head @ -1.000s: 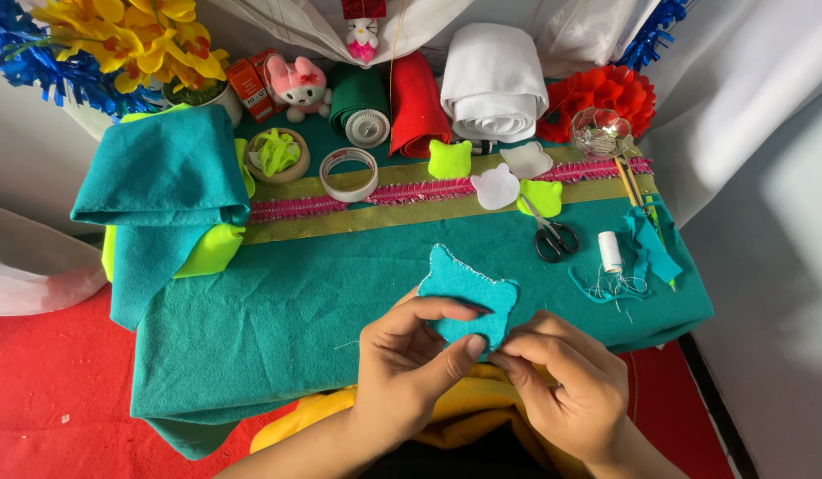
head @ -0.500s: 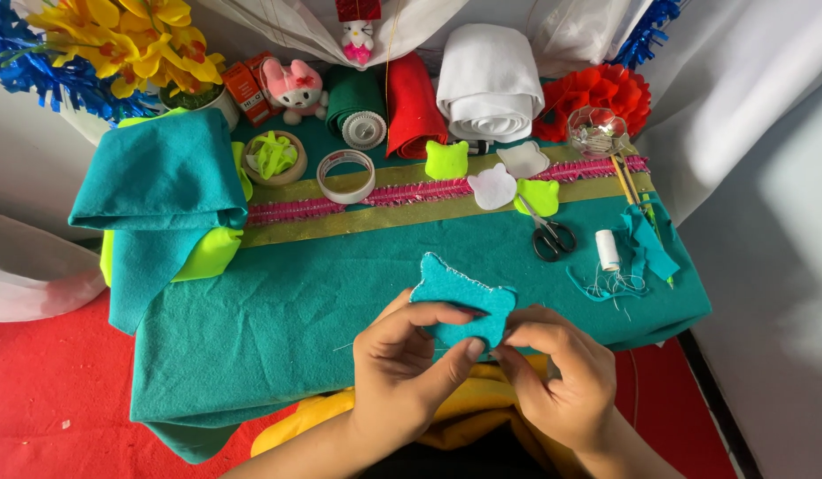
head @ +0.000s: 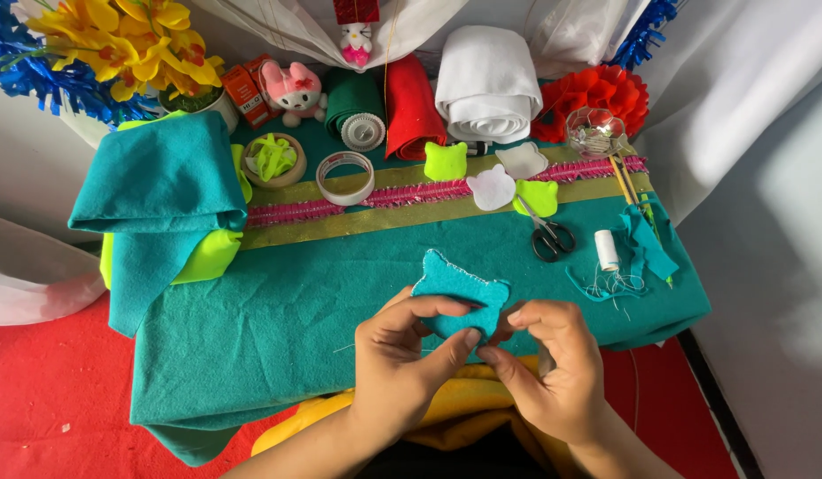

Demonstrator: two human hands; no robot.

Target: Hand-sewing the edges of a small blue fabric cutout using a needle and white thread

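At lower centre of the frame, the left hand [head: 398,364] pinches the teal felt shape [head: 460,297] between thumb and fingers, the right hand [head: 553,364] closed on its lower right edge, above the teal cloth [head: 296,310], with scissors [head: 548,235] and a white thread spool [head: 607,250] at right.

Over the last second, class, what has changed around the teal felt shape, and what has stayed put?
Little has changed. The left hand and right hand still pinch the teal felt shape at its lower edge, and their fingers have shifted only slightly. The scissors, thread spool and tape roll lie where they were.
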